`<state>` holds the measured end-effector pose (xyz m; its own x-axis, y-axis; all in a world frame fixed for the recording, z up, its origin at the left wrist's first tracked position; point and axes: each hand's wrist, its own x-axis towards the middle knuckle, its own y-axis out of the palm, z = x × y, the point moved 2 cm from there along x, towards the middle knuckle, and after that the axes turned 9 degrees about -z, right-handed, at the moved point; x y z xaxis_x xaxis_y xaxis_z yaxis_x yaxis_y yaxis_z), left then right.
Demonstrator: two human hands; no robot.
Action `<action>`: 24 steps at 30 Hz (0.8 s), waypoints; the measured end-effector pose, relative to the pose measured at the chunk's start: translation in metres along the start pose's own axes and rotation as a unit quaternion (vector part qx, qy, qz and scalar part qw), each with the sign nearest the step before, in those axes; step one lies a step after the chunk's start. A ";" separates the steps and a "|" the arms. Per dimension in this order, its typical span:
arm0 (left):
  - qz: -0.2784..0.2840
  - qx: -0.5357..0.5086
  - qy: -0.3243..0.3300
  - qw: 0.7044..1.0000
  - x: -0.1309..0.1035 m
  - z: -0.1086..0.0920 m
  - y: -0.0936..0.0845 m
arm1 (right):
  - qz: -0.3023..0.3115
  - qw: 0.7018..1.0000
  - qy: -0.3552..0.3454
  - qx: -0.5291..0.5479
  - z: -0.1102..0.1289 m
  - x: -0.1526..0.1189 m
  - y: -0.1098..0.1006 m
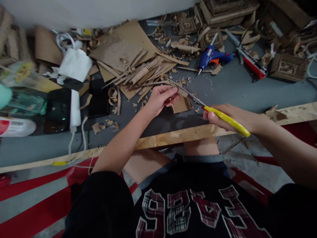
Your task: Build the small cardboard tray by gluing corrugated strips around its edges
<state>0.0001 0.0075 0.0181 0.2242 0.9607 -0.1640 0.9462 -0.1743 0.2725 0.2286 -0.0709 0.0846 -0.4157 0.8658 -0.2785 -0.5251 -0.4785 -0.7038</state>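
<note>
Bottle [18, 127] and white block [75, 109] sit at mid-left of the frame, probably parked there to leave elbow room. Cardboard stack [119, 49], upper left of centre: flat sheets under loose corrugated strips, likely kept close as stock. Left hand [160, 99], centre: thumb and fingers closed in a pinch on a small corrugated piece [182, 93], its far end sticking out toward the blades, so fingertips look set back from the edge. Small cardboard tray [182, 105] lies just below that piece, near the wooden table edge [178, 135]. Right hand [235, 112], right of centre: fingers wrapped around yellow-handled scissors [225, 119], blades angled up-left to meet the piece; can't tell how far apart they are. Glue gun [210, 56], upper right of centre: nozzle toward lower left, probably for easy reach. Square cardboard frame [289, 67], upper right, set aside among scraps.
</note>
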 end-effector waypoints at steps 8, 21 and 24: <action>0.029 -0.025 -0.024 0.999 -0.003 -0.002 -0.002 | -0.001 1.000 -0.016 -0.027 0.014 0.010 0.007; 0.074 -0.045 -0.034 0.996 -0.006 -0.005 -0.004 | 0.026 0.998 0.035 0.047 -0.001 0.005 0.010; 0.067 -0.052 -0.027 0.996 -0.006 -0.007 -0.003 | 0.029 0.997 -0.002 0.074 -0.003 0.003 0.009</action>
<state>-0.0060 0.0038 0.0245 0.3623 0.9166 -0.1689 0.8781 -0.2749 0.3917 0.2252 -0.0721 0.0755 -0.4514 0.8357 -0.3128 -0.6035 -0.5442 -0.5829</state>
